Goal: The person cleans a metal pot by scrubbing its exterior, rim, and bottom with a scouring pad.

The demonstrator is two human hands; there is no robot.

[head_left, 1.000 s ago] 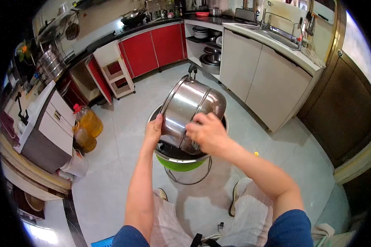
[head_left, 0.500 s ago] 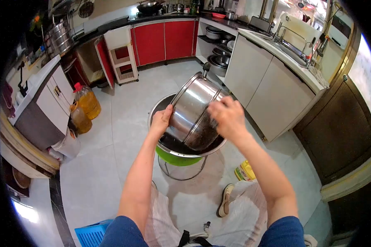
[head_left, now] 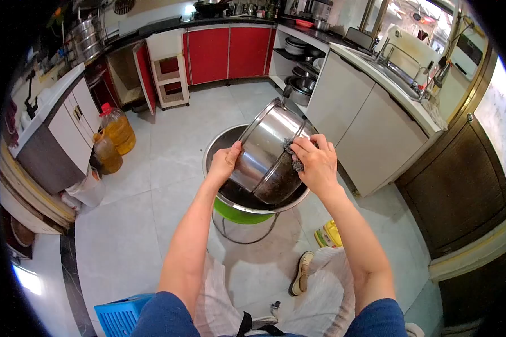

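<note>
A shiny steel pot (head_left: 267, 149) is tilted on its side over a wide metal basin (head_left: 215, 147), its darkened base facing lower right. My left hand (head_left: 225, 163) grips the pot's rim on the left, thumb on the outer wall. In my right hand (head_left: 317, 163) is a grey steel-wool scrubber (head_left: 297, 163), pressed against the pot's outer side near its base. Dark contents show inside the basin below the pot. The basin rests above a green bowl (head_left: 239, 214) on a round wire stand (head_left: 244, 240).
A yellow container (head_left: 328, 234) stands on the floor by my right leg. At lower left is a blue plastic crate (head_left: 120, 315). Oil bottles (head_left: 117, 129) stand beside the left cabinet. White cabinets (head_left: 371, 126) with a sink are at right; red cabinets (head_left: 208, 56) line the back.
The view has shifted, bringing the yellow container and blue crate further into sight. My right hand, blurred before, is now sharp, and the scrubber shows clearly higher on the pot's side.
</note>
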